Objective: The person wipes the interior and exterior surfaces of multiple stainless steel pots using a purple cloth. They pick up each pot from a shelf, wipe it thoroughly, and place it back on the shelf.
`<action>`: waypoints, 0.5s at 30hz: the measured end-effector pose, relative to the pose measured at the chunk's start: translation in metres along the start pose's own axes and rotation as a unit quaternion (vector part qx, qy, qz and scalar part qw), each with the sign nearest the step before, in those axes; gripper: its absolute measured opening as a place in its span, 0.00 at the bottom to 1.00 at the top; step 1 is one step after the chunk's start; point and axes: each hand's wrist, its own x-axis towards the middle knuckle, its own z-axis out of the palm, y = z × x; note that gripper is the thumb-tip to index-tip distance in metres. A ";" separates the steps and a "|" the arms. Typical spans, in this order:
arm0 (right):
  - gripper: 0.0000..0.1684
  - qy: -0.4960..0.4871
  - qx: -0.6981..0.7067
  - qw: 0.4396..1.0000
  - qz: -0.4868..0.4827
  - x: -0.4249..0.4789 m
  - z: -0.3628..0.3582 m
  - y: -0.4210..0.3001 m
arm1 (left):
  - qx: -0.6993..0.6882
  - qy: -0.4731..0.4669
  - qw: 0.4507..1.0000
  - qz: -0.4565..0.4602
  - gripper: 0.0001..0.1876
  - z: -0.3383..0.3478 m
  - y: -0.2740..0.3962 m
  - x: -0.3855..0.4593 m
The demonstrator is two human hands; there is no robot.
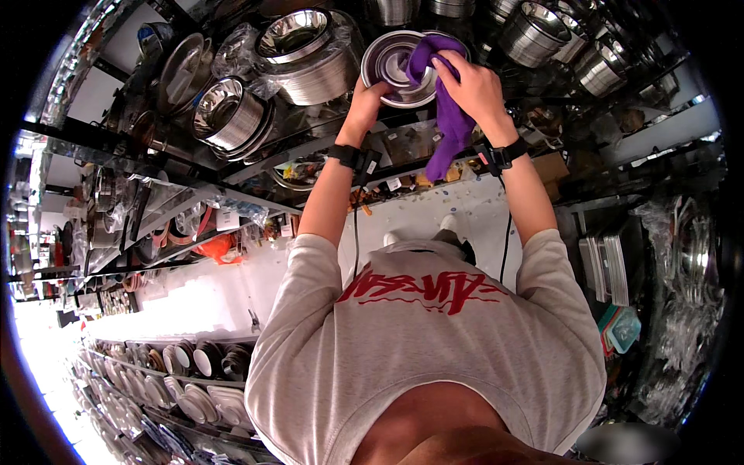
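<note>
My left hand (367,107) grips the lower left rim of a round stainless steel bowl (397,68), its thumb over the edge. My right hand (475,87) pinches a purple cloth (454,125) between thumb and fingers at the bowl's right side. Part of that cloth lies over the inside of the bowl, and the rest hangs down below my right hand. Another metal rim shows behind the bowl on the right, partly hidden by the cloth. Each wrist wears a black strap with a small device and a cable.
Stacks of steel bowls (317,72) stand on the shelf to the left, with more stacked metal bowls (535,35) at the upper right. A metal shelf edge (256,168) runs below my left hand. Lower shelves hold goods, and trays (610,270) stand at the right.
</note>
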 end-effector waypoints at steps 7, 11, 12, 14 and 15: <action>0.17 0.052 0.254 0.958 0.123 0.017 0.002 -0.011 | -0.012 0.014 1.000 0.017 0.18 0.001 -0.002 0.000; 0.21 -0.048 0.085 0.979 -0.177 0.009 0.057 -0.027 | -0.021 -0.014 1.000 0.013 0.16 -0.015 -0.012 -0.001; 0.21 -0.045 0.047 0.980 -0.186 0.005 0.065 -0.030 | -0.032 -0.014 0.999 0.023 0.16 -0.015 -0.011 -0.001; 0.23 -0.053 -0.031 0.980 -0.187 -0.003 0.072 -0.028 | -0.048 -0.012 0.998 0.039 0.16 -0.013 -0.008 -0.001; 0.23 -0.051 -0.014 0.979 -0.198 -0.006 0.069 -0.033 | -0.053 -0.006 0.997 0.047 0.16 -0.013 -0.008 -0.002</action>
